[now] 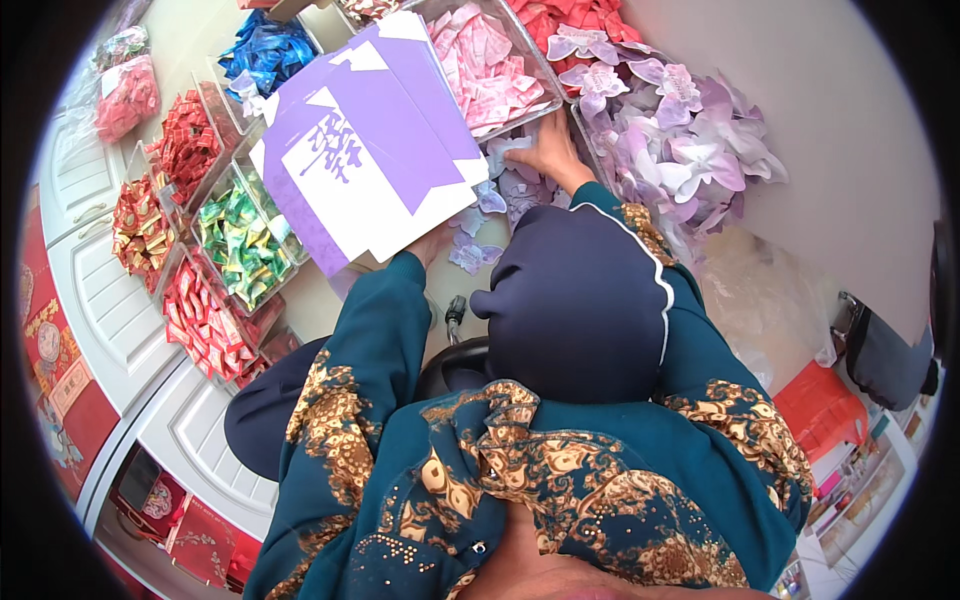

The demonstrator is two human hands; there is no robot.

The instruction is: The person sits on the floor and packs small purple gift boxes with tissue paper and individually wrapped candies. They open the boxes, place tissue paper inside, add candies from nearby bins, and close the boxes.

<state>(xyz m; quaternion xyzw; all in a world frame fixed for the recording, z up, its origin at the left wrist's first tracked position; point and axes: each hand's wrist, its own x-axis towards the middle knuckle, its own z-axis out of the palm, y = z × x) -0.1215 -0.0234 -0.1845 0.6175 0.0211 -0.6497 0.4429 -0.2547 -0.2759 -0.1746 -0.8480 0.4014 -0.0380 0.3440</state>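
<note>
A stack of flat purple-and-white card sheets [400, 165] spreads over the middle of the work surface, printed with a dark purple character. My left hand [430, 243] grips its lower edge; the fingers are hidden beneath. Farther right, my right hand [552, 155] reaches down beside a clear bin of pink wrapped sweets [490, 75]. Its thumb stands apart from the other fingers, and nothing shows in it. Lilac butterfly-shaped pieces [480, 230] lie just below that hand. A bigger heap of white-and-lilac butterfly pieces [690, 140] sits to its right.
On the left stand clear bins of green sweets [240, 235], red-and-white sweets [210, 320] and dark red sweets [185, 145]. Blue sweets [265, 55] fill a bin at the back. My knee [580, 310] rises between my arms. A clear plastic bag [765, 300] lies right.
</note>
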